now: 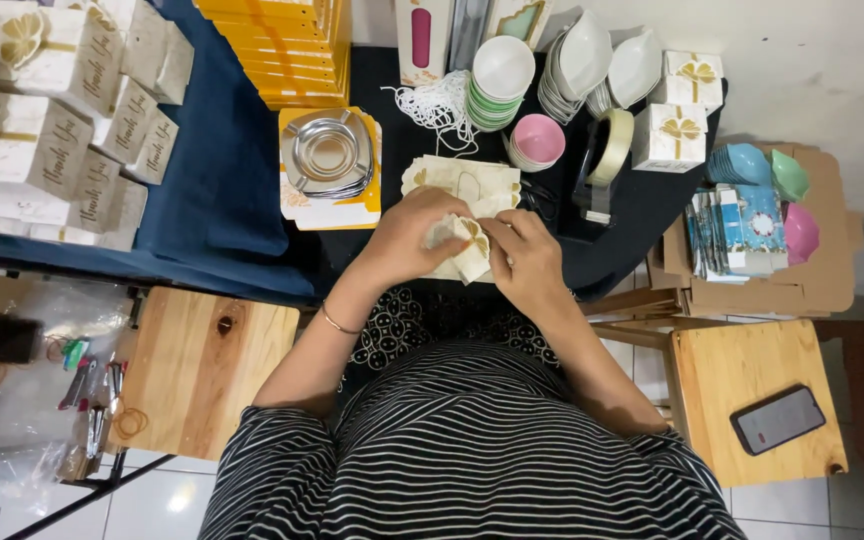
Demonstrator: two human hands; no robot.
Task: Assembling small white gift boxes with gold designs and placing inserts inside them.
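Both my left hand [407, 238] and right hand [524, 255] pinch a cream cardboard box blank [464, 243] over the black tabletop [642, 215], above the stack of flat blanks [462, 180]. Best practice, I judge: crease along scored lines, thumbs steadying flaps.

Both hands [467, 245] grip, seemingly, a cream box [470, 243].

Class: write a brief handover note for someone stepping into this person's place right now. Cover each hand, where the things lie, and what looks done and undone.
Left hand and right hand together grip a small cream gift box, partly folded, over a stack of flat box blanks.
Done: folded boxes piled at far left.
Left: blanks unfolded; metal trays and bowls unpacked.
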